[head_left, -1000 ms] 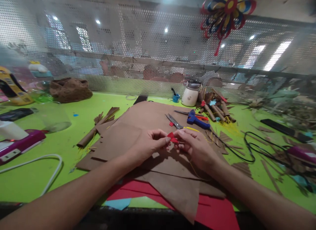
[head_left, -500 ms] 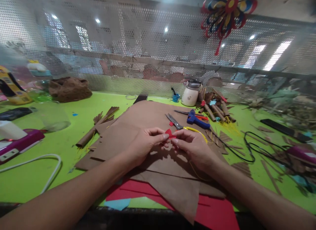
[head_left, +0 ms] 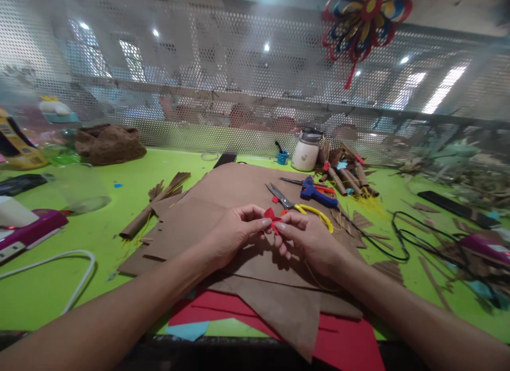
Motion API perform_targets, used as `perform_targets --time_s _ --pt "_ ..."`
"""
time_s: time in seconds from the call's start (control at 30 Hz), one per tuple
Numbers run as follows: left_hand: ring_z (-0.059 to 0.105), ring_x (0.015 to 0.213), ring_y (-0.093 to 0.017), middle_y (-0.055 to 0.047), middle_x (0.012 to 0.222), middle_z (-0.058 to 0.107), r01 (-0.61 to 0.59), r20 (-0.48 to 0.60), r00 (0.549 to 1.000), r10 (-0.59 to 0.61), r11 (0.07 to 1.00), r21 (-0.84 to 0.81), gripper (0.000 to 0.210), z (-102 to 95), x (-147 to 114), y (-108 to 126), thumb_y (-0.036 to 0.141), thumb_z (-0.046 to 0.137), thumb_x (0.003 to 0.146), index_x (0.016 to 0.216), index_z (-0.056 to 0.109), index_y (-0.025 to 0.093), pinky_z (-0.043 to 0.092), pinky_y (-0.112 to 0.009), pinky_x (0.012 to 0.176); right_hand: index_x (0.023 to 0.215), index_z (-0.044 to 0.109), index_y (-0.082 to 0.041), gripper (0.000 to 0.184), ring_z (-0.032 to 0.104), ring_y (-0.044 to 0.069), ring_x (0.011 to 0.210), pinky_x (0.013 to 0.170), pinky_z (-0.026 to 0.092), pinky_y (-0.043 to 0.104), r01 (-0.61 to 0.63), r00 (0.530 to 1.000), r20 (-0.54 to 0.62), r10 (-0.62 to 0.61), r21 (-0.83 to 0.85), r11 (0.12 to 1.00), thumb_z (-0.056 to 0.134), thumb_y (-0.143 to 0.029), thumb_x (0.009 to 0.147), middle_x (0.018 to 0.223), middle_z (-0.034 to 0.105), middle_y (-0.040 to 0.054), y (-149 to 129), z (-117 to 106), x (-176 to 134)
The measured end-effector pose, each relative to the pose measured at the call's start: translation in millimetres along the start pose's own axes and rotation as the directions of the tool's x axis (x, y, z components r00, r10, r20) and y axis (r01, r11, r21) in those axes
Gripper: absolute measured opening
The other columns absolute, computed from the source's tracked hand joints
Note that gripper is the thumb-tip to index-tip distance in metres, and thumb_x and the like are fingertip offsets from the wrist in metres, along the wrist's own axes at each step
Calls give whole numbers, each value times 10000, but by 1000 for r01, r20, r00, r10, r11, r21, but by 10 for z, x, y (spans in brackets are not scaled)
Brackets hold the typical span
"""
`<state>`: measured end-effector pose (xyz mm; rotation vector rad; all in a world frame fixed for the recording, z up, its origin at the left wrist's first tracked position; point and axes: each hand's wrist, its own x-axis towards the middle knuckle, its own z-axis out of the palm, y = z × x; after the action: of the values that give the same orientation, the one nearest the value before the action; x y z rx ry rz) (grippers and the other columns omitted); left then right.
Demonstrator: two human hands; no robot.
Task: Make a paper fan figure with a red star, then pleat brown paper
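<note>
— What did you have between your fingers there?

— A small red paper piece [head_left: 272,218]. My left hand [head_left: 233,234] pinched one side of it, thumb against forefinger, and my right hand [head_left: 308,238] pinched the other side the same way. Both were closed narrow on it, the fingertips nearly meeting, just above the brown paper sheets [head_left: 223,211] in the middle of the green table [head_left: 99,233].

— Was anything else within reach?

— The scissors [head_left: 281,195] lay just beyond my knuckles, with the blue glue gun [head_left: 316,193] near them and a yellow strip [head_left: 319,212] curling beside my right hand. Rolled brown paper tubes [head_left: 350,174] were piled further back by the white jar [head_left: 306,153]. Red sheets [head_left: 346,342] stuck out from under the brown ones at the near edge.

— How did you keep such a tiny piece neat?

— As I judged it, the grip had to stay at the very tips, light enough not to crumple the paper, with both hands pressing evenly so any crease ran straight. Working low over the sheets meant a slip would drop it close by.
</note>
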<state>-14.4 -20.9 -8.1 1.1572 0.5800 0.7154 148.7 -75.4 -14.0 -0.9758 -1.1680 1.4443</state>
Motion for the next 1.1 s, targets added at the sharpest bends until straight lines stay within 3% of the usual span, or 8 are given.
perform_targets --time_s 0.17,0.53,0.83,1.1 --pt "549 604 -78 -1 684 607 -15 -47 999 15 1000 -8 198 5 8 13 212 732 675 778 583 131 408 -212 598 812 592 -134 202 559 86 522 496 452 217 31 999 9 -31 7 999 653 -320 763 658 614 7 -3 -25 -4" --pt "554 651 -76 6 733 595 -69 -25 997 68 996 -48 226 -43 18 17 177 726 675 862 605 139 408 -199 634 850 656 -159 214 570 102 585 561 461 245 57 998 -28 -58 -45 997 716 -293 693 711 640 17 -20 -51 -21" --pt "538 649 -85 0 732 605 -67 -15 998 67 996 -51 192 -24 9 47 185 730 660 801 610 131 400 -220 645 802 661 -144 209 569 107 597 587 476 261 65 995 73 -63 -17 998 649 -349 765 713 632 34 -7 -59 -28" --pt "525 637 -76 7 729 601 -89 -5 996 89 995 -45 183 -28 8 34 184 723 673 811 613 135 389 -209 632 778 667 -154 153 568 110 603 595 466 270 77 995 59 -76 -21 997 692 -297 726 692 631 21 -6 -56 -38"
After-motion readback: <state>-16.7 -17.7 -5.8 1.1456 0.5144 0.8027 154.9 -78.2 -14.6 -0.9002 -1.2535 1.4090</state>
